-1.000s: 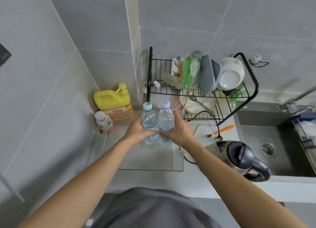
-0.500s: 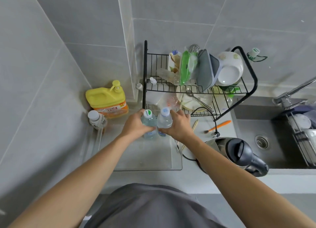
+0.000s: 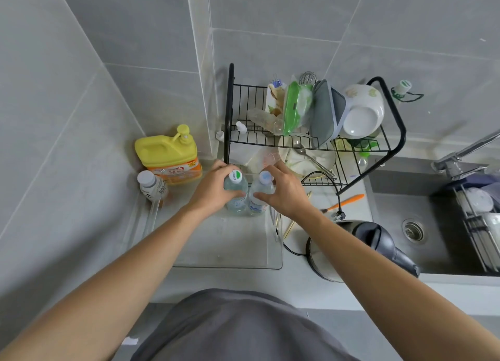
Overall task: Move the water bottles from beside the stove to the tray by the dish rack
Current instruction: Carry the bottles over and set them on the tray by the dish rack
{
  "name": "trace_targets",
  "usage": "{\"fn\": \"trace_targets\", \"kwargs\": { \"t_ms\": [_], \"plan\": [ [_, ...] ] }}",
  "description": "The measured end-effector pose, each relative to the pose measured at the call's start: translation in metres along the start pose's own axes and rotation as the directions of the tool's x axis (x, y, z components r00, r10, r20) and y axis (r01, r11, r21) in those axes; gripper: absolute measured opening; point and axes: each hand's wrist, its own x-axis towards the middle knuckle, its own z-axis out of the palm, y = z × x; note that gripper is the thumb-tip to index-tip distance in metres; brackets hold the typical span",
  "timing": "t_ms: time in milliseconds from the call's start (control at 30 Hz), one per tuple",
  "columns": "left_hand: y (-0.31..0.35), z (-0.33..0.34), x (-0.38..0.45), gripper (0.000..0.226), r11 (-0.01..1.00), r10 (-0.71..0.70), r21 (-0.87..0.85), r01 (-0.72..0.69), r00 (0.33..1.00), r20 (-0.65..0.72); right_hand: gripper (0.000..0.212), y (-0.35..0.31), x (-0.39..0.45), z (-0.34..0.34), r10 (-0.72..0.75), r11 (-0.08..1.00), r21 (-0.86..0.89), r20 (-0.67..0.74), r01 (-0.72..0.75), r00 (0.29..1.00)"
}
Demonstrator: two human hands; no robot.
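Note:
Two clear water bottles stand upright side by side at the far end of a clear plastic tray (image 3: pixel 216 255). The left bottle (image 3: pixel 236 195) has a white and green cap; my left hand (image 3: pixel 213 190) is wrapped around it. The right bottle (image 3: pixel 260 195) has a pale blue cap, and my right hand (image 3: pixel 286 193) grips it from the right. Both bottles touch each other, just in front of the black wire dish rack (image 3: pixel 311 141). Their bases look set on the tray floor.
A yellow detergent jug (image 3: pixel 169 152) and a small white-capped bottle (image 3: pixel 151 185) stand left of the tray by the wall. A kettle (image 3: pixel 357 247) with its cord sits right of the tray, an orange brush (image 3: pixel 343 202) behind it. The sink (image 3: pixel 422 220) lies further right.
Both hands have carried the two bottles forward and down, from above the tray's middle to its far end by the rack. The grips are unchanged.

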Motion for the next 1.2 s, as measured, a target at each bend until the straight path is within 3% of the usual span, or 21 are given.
{"fn": "trace_targets", "kwargs": {
  "t_ms": [167,333,700,1200],
  "plan": [
    [0.003,-0.010,0.000,0.043,0.989,0.096,0.109,-0.095,0.995,0.000,0.040,-0.003,0.004,-0.017,-0.107,0.990,-0.090,0.029,0.109,0.994],
    [0.012,-0.007,0.003,0.038,0.988,0.131,0.091,-0.128,0.991,-0.021,0.042,-0.007,0.007,-0.022,-0.124,0.978,-0.163,0.054,0.132,0.991],
    [0.014,-0.008,0.010,0.037,0.982,0.140,0.120,-0.144,0.989,0.043,0.039,-0.010,0.006,-0.022,-0.096,0.991,-0.093,0.055,0.101,0.994],
    [0.026,-0.011,0.005,0.037,0.980,0.115,0.162,-0.118,0.993,0.028,0.040,-0.011,0.004,-0.019,-0.061,0.995,-0.072,0.051,0.064,0.997]
  ]
}}
